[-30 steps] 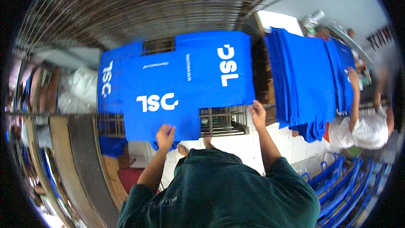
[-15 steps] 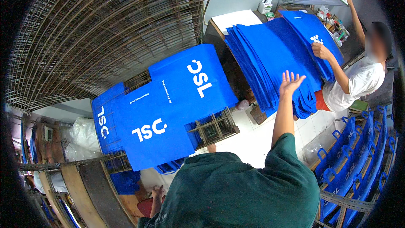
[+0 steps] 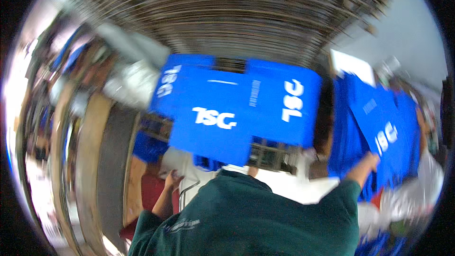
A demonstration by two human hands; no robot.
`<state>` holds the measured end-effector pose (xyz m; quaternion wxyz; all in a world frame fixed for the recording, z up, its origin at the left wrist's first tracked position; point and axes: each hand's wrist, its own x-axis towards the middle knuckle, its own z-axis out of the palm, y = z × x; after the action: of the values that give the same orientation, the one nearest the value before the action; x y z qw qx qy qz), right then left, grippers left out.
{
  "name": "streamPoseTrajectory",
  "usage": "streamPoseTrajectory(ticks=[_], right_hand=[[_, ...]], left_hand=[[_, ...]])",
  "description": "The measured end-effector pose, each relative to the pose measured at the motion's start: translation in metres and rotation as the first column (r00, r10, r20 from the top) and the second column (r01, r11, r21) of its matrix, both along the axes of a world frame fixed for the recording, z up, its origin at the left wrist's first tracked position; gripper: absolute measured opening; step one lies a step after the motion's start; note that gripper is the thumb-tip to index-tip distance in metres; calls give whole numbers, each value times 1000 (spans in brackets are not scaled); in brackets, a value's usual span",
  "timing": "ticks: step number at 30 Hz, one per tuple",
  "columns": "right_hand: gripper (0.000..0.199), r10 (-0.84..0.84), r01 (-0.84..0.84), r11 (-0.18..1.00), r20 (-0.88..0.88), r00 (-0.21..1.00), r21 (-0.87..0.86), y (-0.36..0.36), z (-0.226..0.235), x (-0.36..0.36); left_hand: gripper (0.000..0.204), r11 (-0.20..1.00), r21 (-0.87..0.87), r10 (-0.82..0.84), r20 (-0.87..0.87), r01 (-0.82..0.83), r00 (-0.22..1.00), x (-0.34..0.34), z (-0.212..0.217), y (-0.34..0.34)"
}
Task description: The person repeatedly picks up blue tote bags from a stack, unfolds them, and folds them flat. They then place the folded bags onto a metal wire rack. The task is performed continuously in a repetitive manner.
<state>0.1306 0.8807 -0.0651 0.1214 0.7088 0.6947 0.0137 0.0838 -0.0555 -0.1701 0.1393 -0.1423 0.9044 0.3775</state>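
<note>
- Handling of flat blue bags is judged to be the work in hand: the right hand (image 3: 370,161) is stretched out to the lower edge of the blue bag pile (image 3: 374,123) at the right, while a second lot, the spread blue bags (image 3: 222,114), lies flat on the wire-grid bench (image 3: 272,156) straight ahead.
- Motion blur hides the fingers of the right hand; whether a bag is gripped or only touched cannot be told.
- Left hand (image 3: 171,178) is held low, just beside a thin metal frame (image 3: 188,193); it looks loosely curled, but a grasp cannot be confirmed.
- Any further move at the pile is judged to call for a single layer to be separated at its edge, since the bags overlap closely and slide as a fan.
- Room at the right is tight: a co-worker in a white top (image 3: 417,194) stands against the far side of the pile.
- Bag edges overhang the bench front, near the person's chest.
- Overhead, the stacked wire racks (image 3: 227,19) close off the space beyond the bench; open floor (image 3: 284,187) is seen only between bench and body.
</note>
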Motion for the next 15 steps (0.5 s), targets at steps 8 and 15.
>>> streamPoseTrajectory(ticks=[8,15], right_hand=[[66,811,575,413,-572,121,707,-94,140,-39],[33,656,174,680,-485,-578,712,-281,257,-90]], left_hand=[[54,965,-54,255,-4,-255,967,-6,60,40],[54,975,189,145,-139,-117,980,-27,70,77]])
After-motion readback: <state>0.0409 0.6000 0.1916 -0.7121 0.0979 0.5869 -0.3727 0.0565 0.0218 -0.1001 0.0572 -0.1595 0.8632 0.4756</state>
